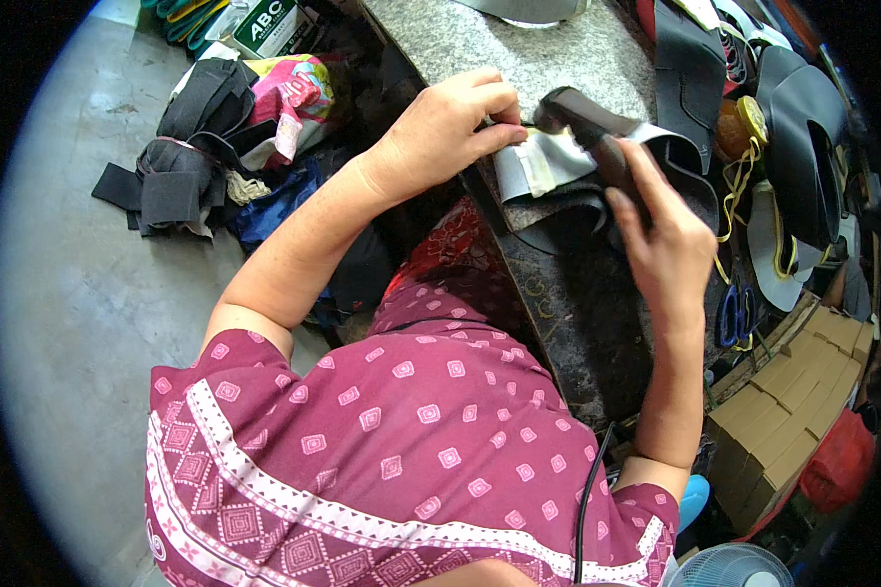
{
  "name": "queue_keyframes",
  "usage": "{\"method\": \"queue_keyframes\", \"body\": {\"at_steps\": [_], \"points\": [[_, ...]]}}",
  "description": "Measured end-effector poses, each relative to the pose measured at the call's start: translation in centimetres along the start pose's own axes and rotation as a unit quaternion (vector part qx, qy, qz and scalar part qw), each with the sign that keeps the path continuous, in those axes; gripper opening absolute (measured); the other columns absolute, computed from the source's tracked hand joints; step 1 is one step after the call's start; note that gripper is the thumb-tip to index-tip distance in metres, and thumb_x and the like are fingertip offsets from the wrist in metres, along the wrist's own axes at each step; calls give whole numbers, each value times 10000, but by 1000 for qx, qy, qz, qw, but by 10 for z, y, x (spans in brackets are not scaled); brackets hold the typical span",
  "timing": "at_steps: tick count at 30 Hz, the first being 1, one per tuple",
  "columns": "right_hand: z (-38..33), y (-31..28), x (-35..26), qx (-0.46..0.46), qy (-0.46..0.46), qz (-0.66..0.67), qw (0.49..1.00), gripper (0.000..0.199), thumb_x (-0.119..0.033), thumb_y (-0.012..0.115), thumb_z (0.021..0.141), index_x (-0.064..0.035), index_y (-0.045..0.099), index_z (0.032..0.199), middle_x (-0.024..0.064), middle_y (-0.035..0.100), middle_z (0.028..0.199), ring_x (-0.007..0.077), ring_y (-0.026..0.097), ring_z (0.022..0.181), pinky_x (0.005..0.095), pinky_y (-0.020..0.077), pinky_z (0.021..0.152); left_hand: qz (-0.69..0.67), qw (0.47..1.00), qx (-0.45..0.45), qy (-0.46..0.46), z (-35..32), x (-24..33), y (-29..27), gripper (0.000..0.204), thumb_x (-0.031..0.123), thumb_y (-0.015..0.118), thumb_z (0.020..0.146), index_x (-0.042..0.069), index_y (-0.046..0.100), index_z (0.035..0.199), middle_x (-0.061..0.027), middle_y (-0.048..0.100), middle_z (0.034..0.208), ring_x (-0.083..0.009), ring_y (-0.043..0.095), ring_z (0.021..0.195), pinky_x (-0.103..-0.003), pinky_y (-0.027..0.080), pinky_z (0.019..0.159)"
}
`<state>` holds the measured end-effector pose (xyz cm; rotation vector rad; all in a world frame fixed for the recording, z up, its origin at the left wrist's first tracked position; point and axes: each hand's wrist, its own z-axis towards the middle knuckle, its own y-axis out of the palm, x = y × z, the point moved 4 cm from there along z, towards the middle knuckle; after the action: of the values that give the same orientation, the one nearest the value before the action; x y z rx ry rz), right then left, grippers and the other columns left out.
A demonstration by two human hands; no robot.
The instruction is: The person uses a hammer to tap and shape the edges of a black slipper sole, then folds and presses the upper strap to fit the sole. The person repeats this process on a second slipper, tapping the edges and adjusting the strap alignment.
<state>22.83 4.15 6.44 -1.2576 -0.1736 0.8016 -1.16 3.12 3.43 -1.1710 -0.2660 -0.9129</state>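
A dark hammer [589, 127] is gripped by the right hand [668, 230]; a black-and-silver piece [556, 161] is touched at left by the left hand [457, 125].

Black-and-grey sheet material [564, 157], speckled grey tabletop [489, 49], maroon garment [411, 391] with pink diamonds

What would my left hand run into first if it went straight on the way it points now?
Your left hand would likely meet the silvery-faced dark piece first, just right of it; whether they touch is hard to tell here.
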Motion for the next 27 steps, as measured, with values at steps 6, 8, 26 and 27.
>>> {"method": "queue_keyframes", "body": {"at_steps": [6,8,26,27], "points": [[-8,-15,39,64,81,-43,994,437,-308,694,938,-286,623,1369,96,733,1121,275,733,906,360,569,746,-15,1000,10,-20,-1,-1,-1,177,153,740,862,19,624,866,-121,603,836,-293,618,787,-372,507,721],[-26,-27,51,130,92,21,987,430,-243,695,946,-221,631,1370,105,719,1202,244,730,1020,331,559,857,-31,998,5,-46,3,-4,-3,182,158,739,865,15,628,880,-119,602,822,-270,613,764,-372,505,709],[-166,-67,58,90,197,-165,962,382,-155,823,738,-112,750,1111,71,672,974,285,628,877,390,512,824,242,964,-101,39,101,34,19,307,335,676,900,63,717,1037,-200,706,874,-377,696,878,-466,546,782],[-156,-72,54,98,180,-185,961,363,-186,826,752,-109,752,1099,68,673,978,286,625,880,391,511,828,207,977,-54,18,97,32,8,227,284,669,885,83,728,972,-190,710,876,-366,702,902,-476,556,799]]}}
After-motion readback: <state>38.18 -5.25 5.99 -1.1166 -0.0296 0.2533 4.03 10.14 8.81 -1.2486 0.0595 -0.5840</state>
